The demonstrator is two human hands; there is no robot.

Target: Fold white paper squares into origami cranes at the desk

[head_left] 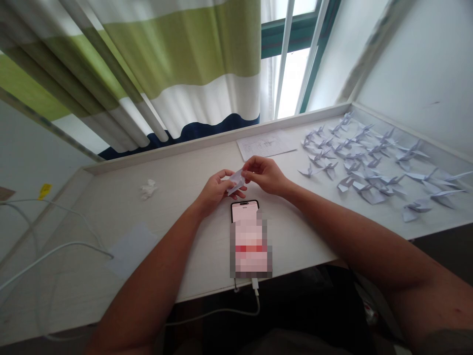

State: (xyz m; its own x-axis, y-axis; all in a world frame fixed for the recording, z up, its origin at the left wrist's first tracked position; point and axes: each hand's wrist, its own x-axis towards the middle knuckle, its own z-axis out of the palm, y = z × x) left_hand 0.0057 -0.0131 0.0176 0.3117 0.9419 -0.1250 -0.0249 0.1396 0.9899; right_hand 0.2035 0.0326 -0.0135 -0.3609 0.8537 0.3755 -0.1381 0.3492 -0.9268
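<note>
A small folded piece of white paper (235, 182) is held between my two hands above the middle of the desk. My left hand (218, 190) grips its lower left part with thumb and fingers. At its upper right corner my right hand (264, 173) pinches the paper between thumb and fingertips. Just below the hands, a phone (249, 236) lies face up near the desk's front edge, its screen lit and partly pixelated. Many folded paper cranes (364, 158) stand spread over the right side of the desk.
Behind my right hand lies a printed sheet (266, 145). A crumpled tissue (148, 189) and a flat white paper (132, 250) are on the left, near white cables (55, 251). A charging cable (255, 291) hangs over the front edge. Curtains (185, 59) cover the back.
</note>
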